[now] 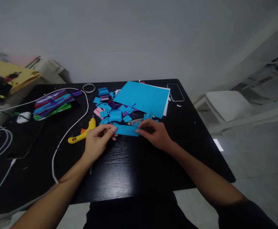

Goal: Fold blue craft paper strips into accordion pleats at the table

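Observation:
Between my two hands is a blue paper strip [127, 130], held level just above the near side of the paper pile. My left hand [99, 136] pinches its left end between thumb and fingers. At the right end, my right hand [154, 132] has thumb and forefinger closed on the strip. Small cut blue paper pieces [115, 115] lie heaped right behind it, with some pink and purple ones among them. Scissors [135, 121] rest partly covered close behind the strip. A yellow glue gun [83, 132] lies beside my left hand.
Large blue sheets [142, 97] lie at the back of the black table [134, 171]. A phone [175, 93] is at the back right, a tape ring [88, 88] at the back. Bundled coloured paper [53, 103] and a white cable [68, 130] occupy the left. A white stool [227, 103] stands right.

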The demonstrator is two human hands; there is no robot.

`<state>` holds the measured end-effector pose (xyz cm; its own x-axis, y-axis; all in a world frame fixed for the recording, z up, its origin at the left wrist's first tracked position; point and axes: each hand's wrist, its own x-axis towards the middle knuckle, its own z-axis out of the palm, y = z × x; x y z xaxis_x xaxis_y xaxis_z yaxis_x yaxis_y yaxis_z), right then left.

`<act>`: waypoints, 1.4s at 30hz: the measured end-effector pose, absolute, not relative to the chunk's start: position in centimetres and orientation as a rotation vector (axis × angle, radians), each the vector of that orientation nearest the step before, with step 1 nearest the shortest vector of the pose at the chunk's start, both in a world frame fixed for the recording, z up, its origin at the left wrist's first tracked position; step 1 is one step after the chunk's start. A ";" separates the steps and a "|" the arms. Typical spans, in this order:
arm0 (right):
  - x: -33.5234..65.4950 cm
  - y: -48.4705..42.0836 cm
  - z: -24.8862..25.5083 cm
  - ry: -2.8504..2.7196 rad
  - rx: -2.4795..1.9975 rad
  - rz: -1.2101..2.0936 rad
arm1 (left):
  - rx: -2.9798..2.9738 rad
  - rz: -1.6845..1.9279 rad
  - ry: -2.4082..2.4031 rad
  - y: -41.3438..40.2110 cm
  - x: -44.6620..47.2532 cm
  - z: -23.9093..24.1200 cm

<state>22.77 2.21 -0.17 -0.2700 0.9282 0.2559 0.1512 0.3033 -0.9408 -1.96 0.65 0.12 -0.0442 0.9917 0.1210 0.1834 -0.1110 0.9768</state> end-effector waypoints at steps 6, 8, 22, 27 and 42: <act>23.3 3.0 -0.7 -1.665 -1.045 1.178 | 1.474 1.234 1.337 0.6 -1.9 -0.1; 23.4 3.1 -0.6 -1.670 -1.059 1.184 | 1.491 1.244 1.332 0.6 -1.8 0.0; 23.1 2.9 -0.2 -1.478 -1.031 1.161 | 1.482 1.266 1.312 0.5 -1.6 -0.1; 23.0 2.9 -0.2 -1.363 -1.035 1.228 | 1.459 1.302 1.305 0.4 -1.5 0.0; 22.6 2.4 0.2 -1.370 -1.053 1.123 | 1.449 1.332 1.318 0.3 -1.4 -0.1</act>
